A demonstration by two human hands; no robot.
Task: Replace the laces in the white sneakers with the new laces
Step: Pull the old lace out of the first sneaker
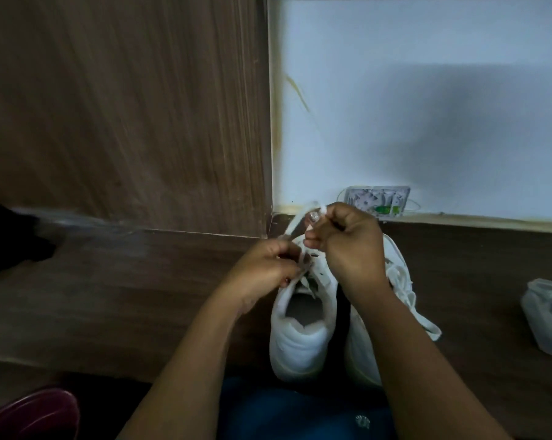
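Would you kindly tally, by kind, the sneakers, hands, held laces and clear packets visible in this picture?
White low-top sneakers: 2
Bare hands, left hand and right hand: 2
Flat white lace pinched by both hands: 1
Clear plastic packet holding white laces, at the right edge: 1
Total: 6

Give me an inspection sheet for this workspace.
Surface: brown wooden table.
Job's things: left sneaker and right sneaker side by side; lace running up from the left one; loose lace beside the right.
Clutter: clear plastic bag at right; dark object at left.
Hands: left hand and right hand both pinch the lace.
Cables: thin wires by the wall socket.
Surroundings: wood panel, white wall, maroon object lower left.
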